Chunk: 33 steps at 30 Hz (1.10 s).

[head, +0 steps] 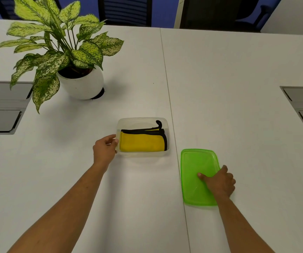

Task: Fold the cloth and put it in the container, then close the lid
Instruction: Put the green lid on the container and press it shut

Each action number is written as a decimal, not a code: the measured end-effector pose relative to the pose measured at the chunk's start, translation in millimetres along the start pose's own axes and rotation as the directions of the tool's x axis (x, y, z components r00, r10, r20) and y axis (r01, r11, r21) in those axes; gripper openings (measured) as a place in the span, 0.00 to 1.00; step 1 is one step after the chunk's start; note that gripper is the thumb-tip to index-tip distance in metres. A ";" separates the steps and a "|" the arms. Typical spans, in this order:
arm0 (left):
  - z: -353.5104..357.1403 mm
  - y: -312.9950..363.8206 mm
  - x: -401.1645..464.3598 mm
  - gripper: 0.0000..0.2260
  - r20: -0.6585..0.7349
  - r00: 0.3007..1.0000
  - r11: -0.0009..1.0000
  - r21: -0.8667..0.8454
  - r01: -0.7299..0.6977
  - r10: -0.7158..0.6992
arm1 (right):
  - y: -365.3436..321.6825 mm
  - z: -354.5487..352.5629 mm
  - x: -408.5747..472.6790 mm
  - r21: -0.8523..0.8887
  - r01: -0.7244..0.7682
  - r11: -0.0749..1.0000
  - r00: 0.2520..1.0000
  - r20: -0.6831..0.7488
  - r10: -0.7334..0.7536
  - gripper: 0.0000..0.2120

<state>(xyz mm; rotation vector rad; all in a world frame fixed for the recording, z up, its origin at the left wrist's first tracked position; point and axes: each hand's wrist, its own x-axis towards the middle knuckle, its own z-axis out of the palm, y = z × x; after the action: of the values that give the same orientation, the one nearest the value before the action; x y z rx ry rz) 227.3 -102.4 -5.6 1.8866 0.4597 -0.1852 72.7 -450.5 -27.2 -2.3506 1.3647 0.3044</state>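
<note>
Yellow cloth point(142, 144) with black trim already folded, lying inside clear plastic container point(143, 119) on white tabletop point(238, 88). Fold and placement done. Left hand point(104, 148) grips container's left wall, steadying it. Green lid point(196, 167) flat on tabletop, near container's right, not touching. Right hand point(219, 181) closed on lid's right edge, thumb on top. Left to do: lift lid, seat on container, press shut.
</note>
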 end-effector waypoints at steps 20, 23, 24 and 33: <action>-0.6 -9.6 7.9 0.14 0.018 1.000 0.998 -0.059 -0.003 0.004 | -185.2 -18.1 -79.4 -0.026 0.879 0.476 0.462 -0.199 -0.864 0.31; -1.1 -11.1 9.1 0.13 0.008 1.000 0.997 -0.079 -0.017 0.018 | -194.6 11.0 -88.9 -0.226 0.872 0.434 0.442 -0.017 -0.897 0.34; -0.8 -11.5 9.0 0.12 0.005 1.000 0.996 -0.083 -0.022 0.023 | -194.9 20.1 -90.8 -0.268 0.872 0.410 0.430 0.018 -0.903 0.34; -1.0 -17.6 11.1 0.10 0.077 0.997 0.975 -0.218 0.030 -0.013 | -180.8 60.2 -95.6 -0.306 0.906 0.293 0.349 0.146 -0.926 0.37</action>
<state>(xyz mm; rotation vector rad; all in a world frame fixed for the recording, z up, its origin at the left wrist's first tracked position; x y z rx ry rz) 230.2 -93.8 -24.4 1.6531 0.4311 -0.2106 182.6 -269.5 -2.5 -2.9909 -0.3000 0.0928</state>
